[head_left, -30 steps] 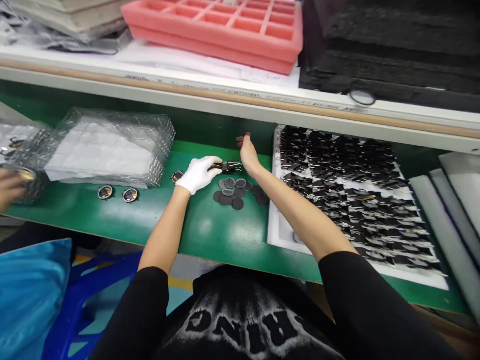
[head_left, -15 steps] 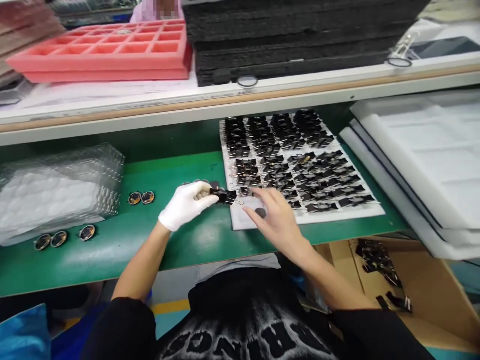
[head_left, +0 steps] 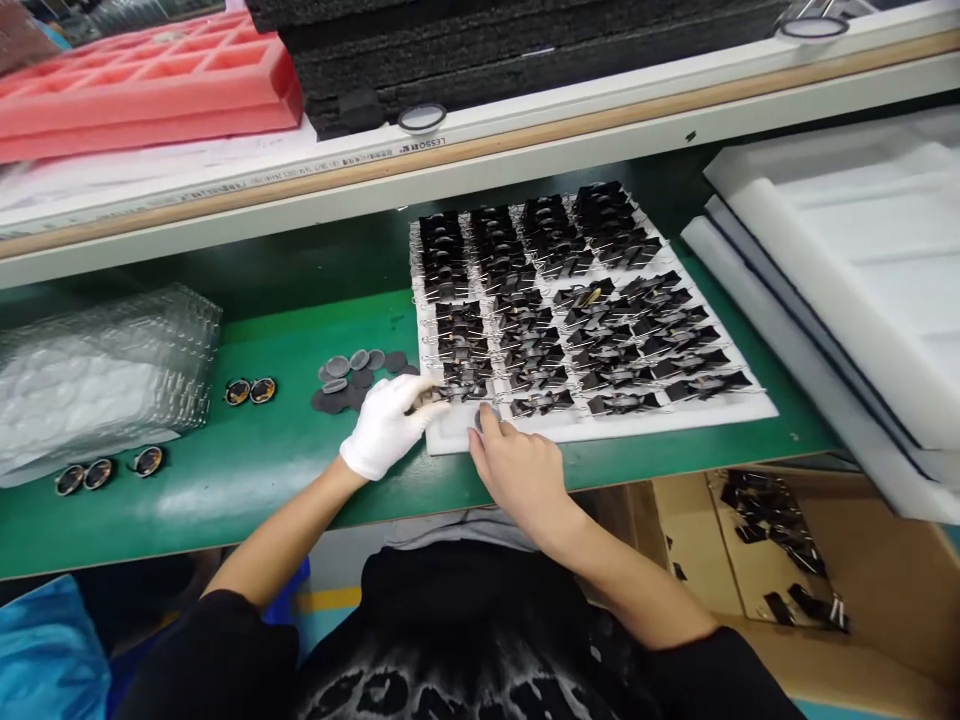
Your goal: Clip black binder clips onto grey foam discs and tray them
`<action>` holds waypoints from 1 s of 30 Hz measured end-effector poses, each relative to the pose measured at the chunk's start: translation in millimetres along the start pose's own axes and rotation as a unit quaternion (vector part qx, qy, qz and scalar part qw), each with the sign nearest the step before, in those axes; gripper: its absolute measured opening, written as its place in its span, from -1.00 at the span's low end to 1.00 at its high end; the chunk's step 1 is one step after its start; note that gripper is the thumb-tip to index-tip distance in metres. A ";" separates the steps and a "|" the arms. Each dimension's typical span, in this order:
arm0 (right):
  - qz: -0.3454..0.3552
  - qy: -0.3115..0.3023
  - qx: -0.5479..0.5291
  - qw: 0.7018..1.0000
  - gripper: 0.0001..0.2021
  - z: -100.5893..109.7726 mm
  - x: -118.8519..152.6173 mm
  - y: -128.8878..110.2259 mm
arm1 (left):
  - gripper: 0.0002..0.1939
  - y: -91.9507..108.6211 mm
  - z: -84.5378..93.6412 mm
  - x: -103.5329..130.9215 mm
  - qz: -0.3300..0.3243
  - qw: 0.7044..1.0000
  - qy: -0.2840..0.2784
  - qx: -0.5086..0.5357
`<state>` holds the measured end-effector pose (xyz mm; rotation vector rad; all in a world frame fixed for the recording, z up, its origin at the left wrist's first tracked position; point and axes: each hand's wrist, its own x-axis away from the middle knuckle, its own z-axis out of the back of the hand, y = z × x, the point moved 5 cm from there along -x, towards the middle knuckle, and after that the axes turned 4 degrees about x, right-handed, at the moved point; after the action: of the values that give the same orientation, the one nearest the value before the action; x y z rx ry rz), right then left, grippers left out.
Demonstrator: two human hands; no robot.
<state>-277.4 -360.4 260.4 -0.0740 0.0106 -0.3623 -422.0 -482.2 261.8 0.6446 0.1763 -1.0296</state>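
head: green bench [head_left: 255, 490] under shelf [head_left: 300, 204]

Bright, cool white light fills the view, its source out of frame. It throws a pale, milky glare on the green counter [head_left: 247, 500] and sharp glints along the clear trays [head_left: 112, 370] and the metal of the clips [head_left: 540, 330]. The white glove on the left hand [head_left: 386, 425] and the foam sheets [head_left: 862, 220] look nearly washed out. Under the shelf [head_left: 570, 125] the back falls into dark shadow. Fine detail is soft, the pink foam [head_left: 150, 90] slightly smeared, and wide-angle stretching pulls at the edges.
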 end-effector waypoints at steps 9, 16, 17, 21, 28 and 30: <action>-0.012 -0.031 0.002 0.999 -0.56 -0.8 -6.5 -6.4 | -0.63 10.3 -4.3 -4.7 -0.016 0.996 -0.045 -0.079; -0.015 -0.033 -0.022 0.999 -0.75 -1.9 1.3 6.0 | -0.63 3.0 -12.5 -16.2 -0.040 0.994 -0.078 -0.063; -0.012 -0.030 -0.025 0.999 -0.78 -2.2 1.7 8.6 | -0.63 1.4 -10.6 -17.1 -0.052 0.994 -0.080 -0.047; 0.045 0.106 -0.106 0.988 -0.81 7.4 4.4 8.8 | -0.56 7.0 12.6 -8.8 -0.089 0.995 -0.028 -0.024; 0.171 0.225 -0.429 0.858 -0.74 9.0 14.2 -39.9 | -0.74 5.4 49.1 31.8 -0.119 0.989 -0.084 -0.016; 0.182 0.228 -0.446 0.846 -0.63 -2.8 19.2 -53.3 | -0.76 -38.4 72.1 32.0 -0.026 0.993 0.012 -0.112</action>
<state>-278.4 -417.1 261.7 -0.9010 0.6659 0.0427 -448.9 -560.8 290.1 0.4499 0.3260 -1.0341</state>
